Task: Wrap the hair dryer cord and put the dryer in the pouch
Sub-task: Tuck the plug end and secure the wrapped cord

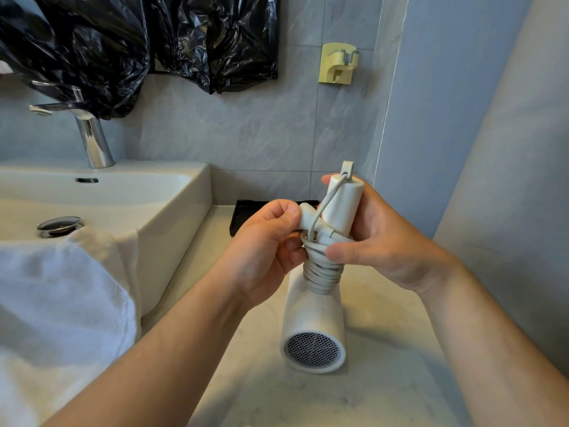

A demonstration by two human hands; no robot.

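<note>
I had one white dryer [312, 322] in front of me, above the pale desk [385, 380], its handle pointing up toward 12 o'clock and its round mesh grille facing me at 6 o'clock. One white cord [321, 274] was coiled in several tight turns around the handle just above the body, and a single loose strand ran up to the handle's top end. My right hand [388, 241] was wrapped around the upper handle, thumb pressed on the top coils. My left hand [264, 245] was closed on the one white plug [308, 215], pinching it against the handle at 9 o'clock of it. Behind my hands at 12 o'clock lay one black tray [246, 214]. At 9 o'clock stood one white sink [172, 204] with one chrome tap [92, 134], and one white towel [61, 297] draped over its near edge. On the wall hung one yellow hook [337, 63] at 12 o'clock and black plastic [138, 41] at 11 o'clock.
</note>
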